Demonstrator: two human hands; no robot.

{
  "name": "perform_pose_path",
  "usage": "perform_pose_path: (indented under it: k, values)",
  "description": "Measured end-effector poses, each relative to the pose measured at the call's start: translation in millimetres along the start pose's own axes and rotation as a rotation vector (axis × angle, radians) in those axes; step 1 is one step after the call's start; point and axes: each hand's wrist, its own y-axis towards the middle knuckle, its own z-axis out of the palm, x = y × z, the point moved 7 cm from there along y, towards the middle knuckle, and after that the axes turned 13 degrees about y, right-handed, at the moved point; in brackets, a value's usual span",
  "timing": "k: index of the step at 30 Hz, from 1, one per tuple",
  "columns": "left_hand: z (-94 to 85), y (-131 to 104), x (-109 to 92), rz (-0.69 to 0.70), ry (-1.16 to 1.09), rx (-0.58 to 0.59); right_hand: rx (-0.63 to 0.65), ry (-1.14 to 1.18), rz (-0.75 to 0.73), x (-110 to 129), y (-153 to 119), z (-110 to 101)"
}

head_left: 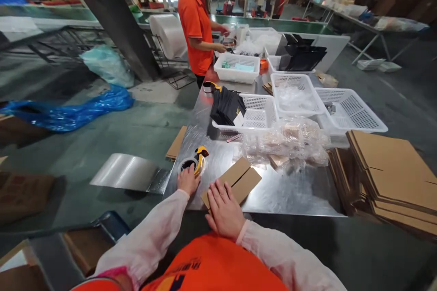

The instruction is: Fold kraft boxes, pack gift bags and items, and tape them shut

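My left hand (188, 181) is at the table's left edge with its fingers curled over a yellow tape dispenser (200, 162), which carries a roll of tape. Just to the right lies a small brown cardboard box (246, 183) with its flaps folded down and a dark gap between them. Flat on the near part of this box rests my right hand (223, 204), fingers stretched out. Beyond the box are several bubble-wrapped packages (290, 138) on the metal table (290, 195).
White plastic baskets (261, 111) stand farther back, one with black pouches (228, 107). Flattened cardboard (399, 168) is stacked at the right. A second tape dispenser (210, 86) lies by the far left edge. A co-worker in orange (194, 22) stands beyond it.
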Motion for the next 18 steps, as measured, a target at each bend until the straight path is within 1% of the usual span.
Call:
perform_pose_path:
  k: [1,3,5,7,9,11,14,16,18]
  values:
    - [3.9,2,-1,-0.011,0.052,0.004,-0.011,-0.012,0.015,1,0,0]
    - [8.7,3,-4,0.008,0.129,0.016,-0.032,-0.028,0.039,1,-1,1]
    - [6.7,3,-5,0.064,0.174,0.031,-0.060,-0.041,0.046,3,-2,1]
    - [-3.1,5,-3,0.135,0.187,0.062,-0.085,-0.050,0.046,5,-1,1]
    - [-21.3,8,-1,0.208,0.179,0.101,-0.096,-0.051,0.050,5,0,3]
    - [-47.9,7,-3,0.300,0.095,0.141,-0.106,-0.052,0.057,4,3,4]
    - [-101.5,-2,-19,0.435,-0.151,0.205,-0.144,-0.051,0.033,4,5,6]
    - [-143.1,-10,-39,0.514,-0.212,0.206,-0.165,-0.020,0.011,4,5,7]
    - [-184.0,-19,-66,0.619,-0.134,0.163,-0.174,0.031,0.024,0,6,9]
